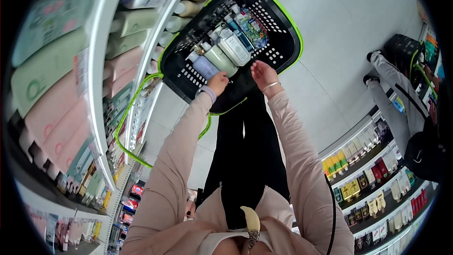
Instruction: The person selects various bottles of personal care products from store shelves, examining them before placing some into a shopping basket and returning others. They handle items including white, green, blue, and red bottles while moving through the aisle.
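Note:
In the head view, a black basket (183, 51) with a bright green rim holds several bottles and packs. My left hand (218, 83) is over its near side, fingers curled in beside the base of a lavender pump bottle (205, 67); what they grip, if anything, is hidden. My right hand (264, 74) is at the near right part of the basket, fingers loosely bent and apart, holding nothing visible. Between the hands lie a pale green bottle (221, 60) and a white bottle (234, 48). Beyond them are a dark blue bottle (239, 33) and a colourful patterned pack (253, 30).
A shelf unit (101, 33) with green and pink packs rises close on the left. The basket's green handle (123, 145) hangs toward it. Curved shelves (361, 200) of small boxes stand at right. Another person's legs (394, 97) and a second dark basket (401, 49) are nearby.

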A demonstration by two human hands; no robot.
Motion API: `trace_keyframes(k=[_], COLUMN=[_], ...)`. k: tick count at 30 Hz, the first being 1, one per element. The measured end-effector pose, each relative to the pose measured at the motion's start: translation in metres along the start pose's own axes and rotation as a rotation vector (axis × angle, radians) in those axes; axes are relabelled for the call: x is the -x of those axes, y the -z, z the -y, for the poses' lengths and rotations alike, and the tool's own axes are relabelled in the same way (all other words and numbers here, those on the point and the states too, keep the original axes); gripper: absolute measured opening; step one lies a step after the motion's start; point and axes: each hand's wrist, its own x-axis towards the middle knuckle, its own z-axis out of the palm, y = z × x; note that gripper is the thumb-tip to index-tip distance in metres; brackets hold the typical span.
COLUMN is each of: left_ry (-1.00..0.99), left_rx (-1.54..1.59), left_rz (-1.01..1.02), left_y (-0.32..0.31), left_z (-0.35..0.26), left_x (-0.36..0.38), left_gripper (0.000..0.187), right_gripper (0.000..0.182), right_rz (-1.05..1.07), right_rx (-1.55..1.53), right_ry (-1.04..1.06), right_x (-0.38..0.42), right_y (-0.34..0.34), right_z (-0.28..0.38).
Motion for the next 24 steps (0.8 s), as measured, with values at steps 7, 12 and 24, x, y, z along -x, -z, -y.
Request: trace_keyframes(k=[7, 12, 24], left_ry=[0.233, 0.139, 0.032], left_rx=[0.449, 0.497, 0.104], left_rz=[0.024, -0.152, -0.377], left_y=[0.001, -0.006, -0.015], left_z=[-0.05, -0.068, -0.034], left_x=[-0.097, -0.174, -0.29], left_gripper=[0.043, 0.054, 0.049], right_gripper=[0.028, 0.036, 0.035], right_rz=[-0.241, -0.355, -0.531], right_rx=[0.143, 0.194, 0.256], right_ry=[-0.01, -0.012, 0.05], right_x=[-0.062, -0.128, -0.206], right_y=[0.002, 0.014, 0.011], right_z=[0.023, 0.028, 0.025])
